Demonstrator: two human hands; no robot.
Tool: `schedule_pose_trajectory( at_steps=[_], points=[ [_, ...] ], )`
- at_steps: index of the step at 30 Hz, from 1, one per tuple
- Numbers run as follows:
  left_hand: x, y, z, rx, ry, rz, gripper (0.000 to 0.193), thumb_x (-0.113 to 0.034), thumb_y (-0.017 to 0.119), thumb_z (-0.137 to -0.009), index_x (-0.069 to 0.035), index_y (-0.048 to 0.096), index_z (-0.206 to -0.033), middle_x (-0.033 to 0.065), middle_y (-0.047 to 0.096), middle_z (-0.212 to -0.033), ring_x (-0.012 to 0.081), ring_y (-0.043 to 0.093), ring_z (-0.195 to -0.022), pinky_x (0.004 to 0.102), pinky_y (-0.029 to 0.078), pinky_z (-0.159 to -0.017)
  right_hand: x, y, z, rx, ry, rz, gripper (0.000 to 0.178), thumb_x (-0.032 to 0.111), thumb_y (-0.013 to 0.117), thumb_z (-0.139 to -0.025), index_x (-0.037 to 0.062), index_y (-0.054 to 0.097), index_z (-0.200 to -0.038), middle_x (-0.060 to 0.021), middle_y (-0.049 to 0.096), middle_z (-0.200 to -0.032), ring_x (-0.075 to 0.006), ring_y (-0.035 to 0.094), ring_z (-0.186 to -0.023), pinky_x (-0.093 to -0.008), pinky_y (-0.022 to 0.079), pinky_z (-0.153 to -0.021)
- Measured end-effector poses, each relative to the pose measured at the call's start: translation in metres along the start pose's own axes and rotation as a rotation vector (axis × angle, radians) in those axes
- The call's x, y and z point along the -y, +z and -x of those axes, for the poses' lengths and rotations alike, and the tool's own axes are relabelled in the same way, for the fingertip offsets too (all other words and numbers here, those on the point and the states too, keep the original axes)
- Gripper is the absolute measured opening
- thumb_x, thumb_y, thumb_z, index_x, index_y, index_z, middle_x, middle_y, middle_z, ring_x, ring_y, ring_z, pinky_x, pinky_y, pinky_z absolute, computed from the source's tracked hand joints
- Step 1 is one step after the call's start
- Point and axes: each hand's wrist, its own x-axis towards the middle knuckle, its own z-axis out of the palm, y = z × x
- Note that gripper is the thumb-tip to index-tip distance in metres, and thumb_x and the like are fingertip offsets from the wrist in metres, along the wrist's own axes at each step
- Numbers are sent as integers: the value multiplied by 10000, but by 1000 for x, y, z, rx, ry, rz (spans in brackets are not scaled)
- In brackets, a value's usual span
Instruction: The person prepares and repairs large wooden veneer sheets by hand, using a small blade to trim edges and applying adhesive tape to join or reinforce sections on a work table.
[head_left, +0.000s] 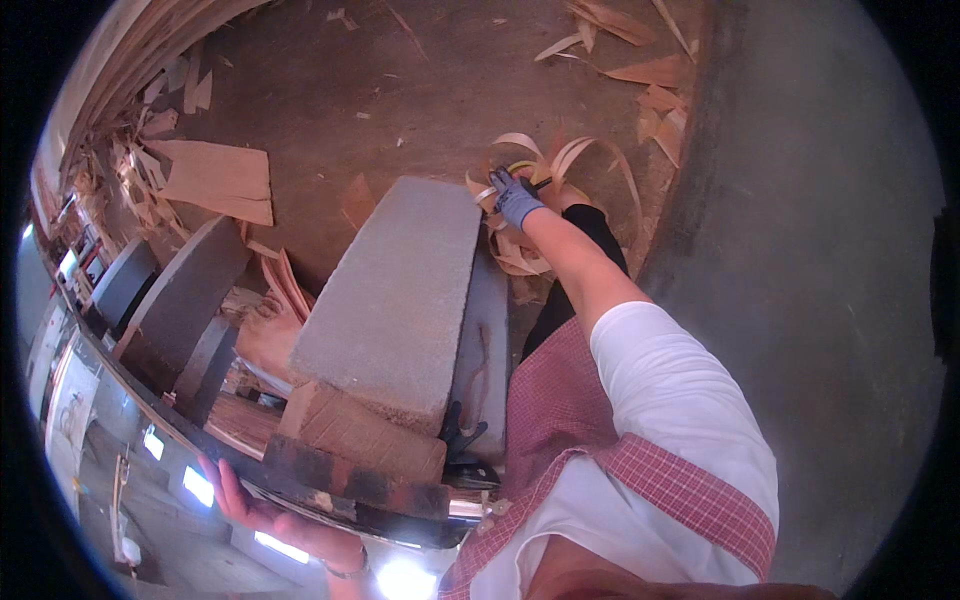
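My right hand (pixel 515 198), in a blue-grey glove, reaches far forward with its fingers curled on a round thing with a yellow edge (pixel 522 169). What exactly that thing is stays too small and partly covered to tell. Thin curled strips of wood veneer (pixel 575 150) loop around and beside this hand. My left hand (pixel 262 515), bare, is raised at the lower left with its fingers stretched out, and nothing shows in it. Nearest to it is a dark, worn wooden block (pixel 350 485).
A long grey slab (pixel 400 290) stands left of my right arm, with a brown block (pixel 360 430) at its near end. Beside it lies a black-handled tool (pixel 462 430). More grey slabs (pixel 190 300) stand farther left. Veneer scraps (pixel 215 180) litter the floor.
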Motion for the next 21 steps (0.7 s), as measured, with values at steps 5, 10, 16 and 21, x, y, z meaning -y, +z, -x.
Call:
schedule_pose_trajectory(
  at_steps=[5, 10, 16, 21],
  points=[
    [-5, -11, -2, 73, 98, -65, 786, -635, 252, -967, -1, 392, -1410, 183, 299, -1515, 344, 259, -1425, 515, 201, -1161, -10, -28, 44, -50, -100, -154, 347, 236, 511, -935, 108, 662, -1220, -140, 532, -1366, -386, 506, -1236, -494, 427, -1002],
    [5, -19, 8, 76, 159, 35, 732, -596, 338, -987, -1, 405, -1409, 219, 303, -1516, 382, 264, -1417, 496, 186, -1147, -13, -150, 203, 97, -140, -1597, 356, 339, 575, -977, 89, 643, -1221, -34, 633, -969, -107, 570, -899, -279, 498, -745],
    [8, -24, 15, -24, 209, 116, 661, -507, 480, -964, -56, 399, -1440, 188, 363, -1500, 374, 299, -1402, 509, 199, -1132, 13, -355, 364, -149, -273, -1498, 386, 363, 600, -959, 104, 650, -1240, 18, 651, -999, -82, 561, -724, -236, 500, -646],
    [-38, -93, 5, -183, 463, 330, 751, -411, 665, -881, -75, 349, -1473, 162, 337, -1527, 321, 319, -1399, 511, 221, -1132, 84, -507, 464, -232, -456, -1223, 304, 275, 593, -977, 87, 661, -1206, 19, 666, -966, -44, 518, -660, -220, 445, -581]
  ],
)
